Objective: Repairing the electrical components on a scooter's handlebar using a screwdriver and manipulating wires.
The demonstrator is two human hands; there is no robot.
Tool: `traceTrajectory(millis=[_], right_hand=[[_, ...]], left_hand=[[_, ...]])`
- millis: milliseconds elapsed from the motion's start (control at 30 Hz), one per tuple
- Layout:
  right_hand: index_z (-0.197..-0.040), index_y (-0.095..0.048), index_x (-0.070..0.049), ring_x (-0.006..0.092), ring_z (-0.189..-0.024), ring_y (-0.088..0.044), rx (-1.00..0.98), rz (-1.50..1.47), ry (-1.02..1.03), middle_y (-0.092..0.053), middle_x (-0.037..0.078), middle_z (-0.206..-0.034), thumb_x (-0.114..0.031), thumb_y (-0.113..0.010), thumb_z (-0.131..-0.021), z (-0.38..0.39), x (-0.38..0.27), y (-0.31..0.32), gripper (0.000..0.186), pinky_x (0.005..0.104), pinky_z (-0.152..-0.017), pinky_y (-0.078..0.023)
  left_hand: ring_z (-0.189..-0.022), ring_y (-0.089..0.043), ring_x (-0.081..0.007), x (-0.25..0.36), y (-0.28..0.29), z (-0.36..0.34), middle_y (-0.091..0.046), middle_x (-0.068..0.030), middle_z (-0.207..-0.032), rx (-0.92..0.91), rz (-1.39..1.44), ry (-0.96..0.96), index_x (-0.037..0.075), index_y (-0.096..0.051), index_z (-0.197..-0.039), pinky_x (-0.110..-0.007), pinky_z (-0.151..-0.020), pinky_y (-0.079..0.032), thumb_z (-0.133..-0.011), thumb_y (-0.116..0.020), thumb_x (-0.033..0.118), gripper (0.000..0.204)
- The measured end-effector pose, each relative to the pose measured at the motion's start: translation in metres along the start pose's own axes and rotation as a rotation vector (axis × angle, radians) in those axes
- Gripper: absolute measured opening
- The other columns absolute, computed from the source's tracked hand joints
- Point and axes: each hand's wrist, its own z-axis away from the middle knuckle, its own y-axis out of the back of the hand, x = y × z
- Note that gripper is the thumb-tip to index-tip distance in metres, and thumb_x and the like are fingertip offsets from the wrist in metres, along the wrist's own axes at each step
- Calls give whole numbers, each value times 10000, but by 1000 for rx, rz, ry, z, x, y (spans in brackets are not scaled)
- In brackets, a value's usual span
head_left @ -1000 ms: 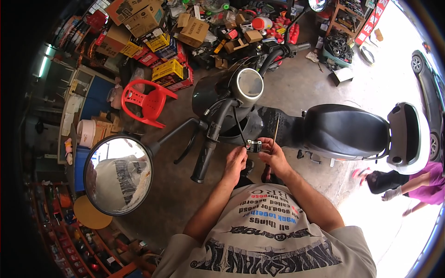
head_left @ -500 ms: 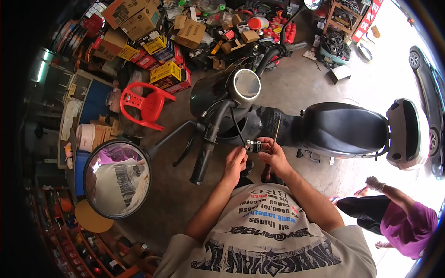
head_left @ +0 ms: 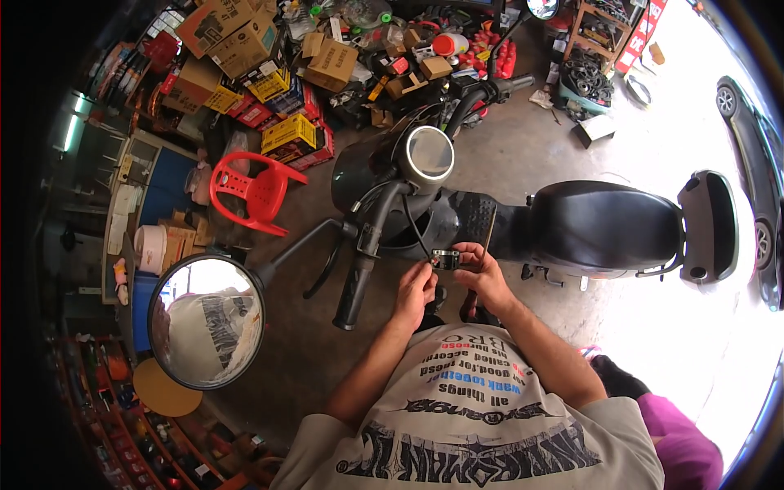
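In front of my chest, a small black handlebar switch housing [head_left: 445, 260] is held between my hands, with a black cable [head_left: 416, 222] running from it up toward the scooter's handlebar. My left hand [head_left: 416, 287] is closed, its fingertips pinching the left end of the housing. The fingers of my right hand [head_left: 482, 276] are closed at the housing's right end. A thin rod, like a screwdriver shaft [head_left: 491, 224], sticks up from that same hand; its handle is mostly hidden. Just left of my hands is the black handlebar grip [head_left: 349, 298] of the scooter.
The scooter's seat [head_left: 604, 233] and grey top box [head_left: 719, 229] extend to the right. A round mirror [head_left: 207, 320] juts out at left, near a red plastic chair [head_left: 251, 192]. Cartons [head_left: 331, 65] are piled behind. A person in purple [head_left: 678, 441] is at lower right.
The person in purple has moved down and left, partly behind my shoulder. My hands keep hold of the housing in nearly the same place; the housing looks slightly turned.
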Motion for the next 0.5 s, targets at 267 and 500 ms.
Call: traceTrajectory(millis=[267, 500], right_hand=[[-1265, -483, -69, 33, -730, -497, 15, 19, 5, -595, -3, -1048, 62, -603, -818, -1, -2, 2, 481, 182, -638, -429], [-1279, -470, -60, 50, -709, -516, 80, 12, 19, -547, 33, -1077, 36, -617, -826, -2, 5, 12, 486, 177, -525, -453]], left_hand=[[-523, -366, -35, -3, -2, -3, -523, 24, -752, -22, 23, 7, 78, -579, -1125, -195, -491, -294, -983, -526, 254, 232], [-724, -532, -86, -11, -8, -9, -590, -10, -868, -16, 168, 37, 105, -579, -1127, -245, -625, -420, -980, -528, 252, 215]])
